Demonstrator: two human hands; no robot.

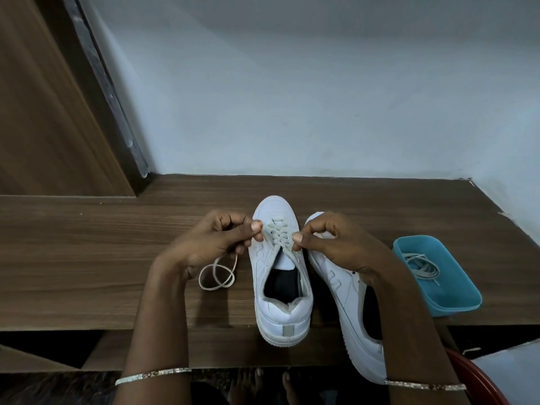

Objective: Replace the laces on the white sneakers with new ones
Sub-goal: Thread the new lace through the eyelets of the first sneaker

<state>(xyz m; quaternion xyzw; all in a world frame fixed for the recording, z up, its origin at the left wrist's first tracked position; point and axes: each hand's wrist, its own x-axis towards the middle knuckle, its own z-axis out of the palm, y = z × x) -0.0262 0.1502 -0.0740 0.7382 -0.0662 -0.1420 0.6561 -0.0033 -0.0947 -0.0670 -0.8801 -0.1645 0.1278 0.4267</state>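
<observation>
Pinched the lace (217,276) in both hands — left hand (216,241), right hand (330,244). Held over the sneaker (281,308), fingers curled.

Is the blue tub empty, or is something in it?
Not empty: a loose lace lies bundled inside the blue tub.

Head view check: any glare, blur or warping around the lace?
Head view: dim bluish light, soft shadows, no glare. Slightly soft overall; the lace between left hand and right hand shows, its weave doesn't. Wide-angle warp leans the door and stretches the sneaker by the tray.
</observation>
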